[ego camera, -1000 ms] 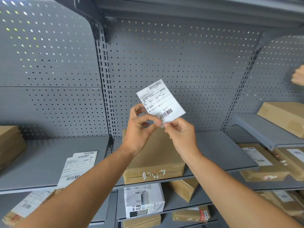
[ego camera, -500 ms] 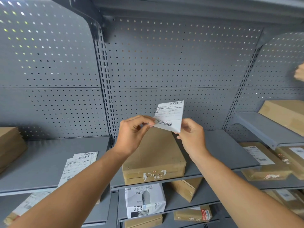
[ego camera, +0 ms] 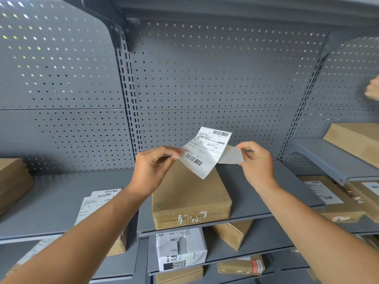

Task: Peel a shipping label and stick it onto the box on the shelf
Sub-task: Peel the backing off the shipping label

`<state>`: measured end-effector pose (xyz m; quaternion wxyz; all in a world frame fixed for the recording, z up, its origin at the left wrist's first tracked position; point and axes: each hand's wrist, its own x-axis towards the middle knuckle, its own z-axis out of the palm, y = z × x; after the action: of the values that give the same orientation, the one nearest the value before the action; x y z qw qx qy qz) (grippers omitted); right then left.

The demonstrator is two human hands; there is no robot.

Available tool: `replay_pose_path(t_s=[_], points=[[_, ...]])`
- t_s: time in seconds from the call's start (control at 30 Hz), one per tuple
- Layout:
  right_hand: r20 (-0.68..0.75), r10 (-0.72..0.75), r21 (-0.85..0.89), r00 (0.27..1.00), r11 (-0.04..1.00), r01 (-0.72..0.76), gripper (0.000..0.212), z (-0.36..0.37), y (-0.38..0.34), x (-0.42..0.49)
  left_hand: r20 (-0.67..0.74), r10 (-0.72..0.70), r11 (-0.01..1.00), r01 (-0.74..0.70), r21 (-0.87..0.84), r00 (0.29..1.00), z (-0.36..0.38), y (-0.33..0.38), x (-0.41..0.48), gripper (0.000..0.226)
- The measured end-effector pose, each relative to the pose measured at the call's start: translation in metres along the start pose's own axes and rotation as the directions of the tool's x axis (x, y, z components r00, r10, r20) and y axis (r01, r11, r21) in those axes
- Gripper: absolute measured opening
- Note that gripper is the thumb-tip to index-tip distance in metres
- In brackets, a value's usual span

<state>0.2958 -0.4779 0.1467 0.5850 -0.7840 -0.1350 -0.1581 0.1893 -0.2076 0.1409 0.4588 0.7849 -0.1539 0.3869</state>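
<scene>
I see an evenly lit feed, soft and fairly bright, with no harsh glare anywhere. Daylight pricks through the holes of the perforated back panel (ego camera: 61, 64) at its upper left corner, showing as small green-white dots; toward the middle the holes glow faintly orange. Shadows are weak: a soft one lies on the box (ego camera: 190, 193) under the shipping label (ego camera: 207, 152), and the shelves (ego camera: 266, 203) below sit dimmer. The label's print is sharp at centre and its white face is not blown out. The wide lens bends the uprights outward near both edges, and the far right edge smears into blur.
</scene>
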Motion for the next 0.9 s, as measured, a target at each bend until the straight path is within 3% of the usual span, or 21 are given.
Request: replay_pose_path(t_s=[0.23,0.53,0.7,0.83,0.9], points=[[-0.057,0.049,-0.004,0.997,0.999,-0.049,0.033,-0.013,0.009,0.004,-0.068,-0.161,0.984,0.155,-0.084,0.985,-0.010,-0.004,-0.001,0.006],[-0.185,0.082,-0.101,0.979,0.990,-0.102,0.009,-0.051,0.033,0.015,-0.096,-0.170,0.985,0.167,-0.045,0.981,-0.023,-0.011,-0.004,0.007],[-0.245,0.105,-0.272,0.964,0.947,-0.172,0.030,-0.084,0.055,0.011,-0.136,-0.195,0.981,0.192,-0.035,0.971,-0.022,-0.018,-0.006,0.006],[-0.243,0.121,-0.281,0.962,0.941,-0.189,0.013,-0.091,0.069,0.007,-0.126,-0.233,0.972,0.228,-0.049,0.964,-0.001,-0.019,-0.006,0.012],[-0.237,0.092,-0.326,0.967,0.930,-0.168,0.016,-0.093,0.081,0.007,-0.121,-0.237,0.971,0.232,-0.053,0.964,0.012,-0.018,-0.005,0.017]])
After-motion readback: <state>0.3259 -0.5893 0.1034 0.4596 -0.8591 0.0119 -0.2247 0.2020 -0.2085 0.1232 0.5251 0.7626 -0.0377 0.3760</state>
